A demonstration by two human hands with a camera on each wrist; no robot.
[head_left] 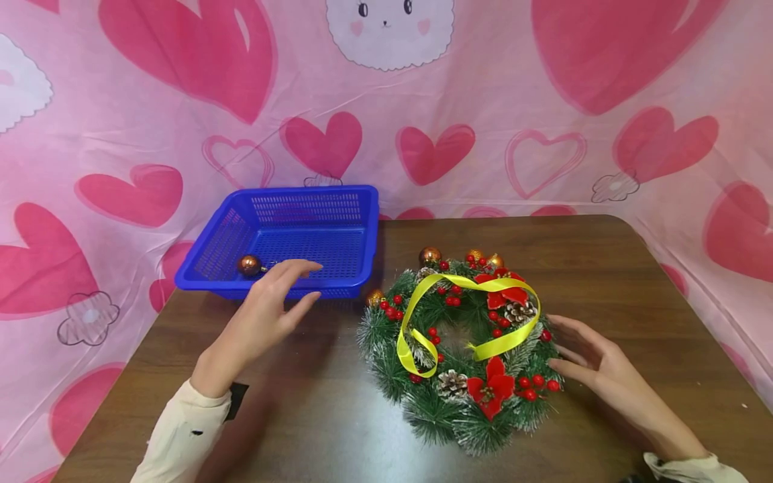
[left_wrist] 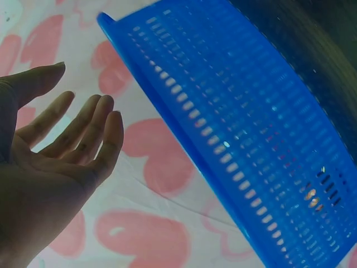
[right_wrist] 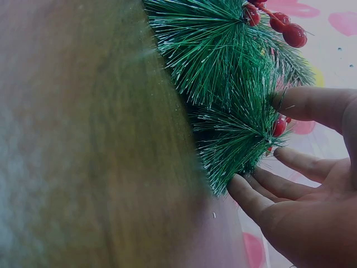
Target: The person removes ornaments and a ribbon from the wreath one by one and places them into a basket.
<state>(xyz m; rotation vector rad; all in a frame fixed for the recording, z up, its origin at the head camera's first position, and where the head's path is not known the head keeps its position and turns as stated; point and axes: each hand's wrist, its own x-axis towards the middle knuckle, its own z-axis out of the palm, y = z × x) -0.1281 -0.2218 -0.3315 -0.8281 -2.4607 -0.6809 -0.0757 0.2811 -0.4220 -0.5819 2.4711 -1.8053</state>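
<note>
A green Christmas wreath (head_left: 435,409) lies on the table, dressed with red flowers (head_left: 492,389), red berries and pinecones (head_left: 453,384). A yellow ribbon (head_left: 498,347) loops loosely over its top. My right hand (head_left: 594,359) is at the wreath's right edge, fingers loosely extended. In the right wrist view, its thumb and fingertips meet the outer needles of the wreath (right_wrist: 223,84). My left hand (head_left: 268,308) hovers by the front rim of a blue plastic basket (head_left: 362,288), thumb and fingers apart, holding nothing. A brown bauble (head_left: 248,265) lies inside the basket.
Behind the wreath sit a brown bauble (head_left: 430,256) and gold baubles (head_left: 495,261). Another gold bauble (head_left: 374,298) is between basket and wreath. The brown wooden table (head_left: 580,261) backs onto a pink heart-print cloth (head_left: 374,94), which also hangs at both sides.
</note>
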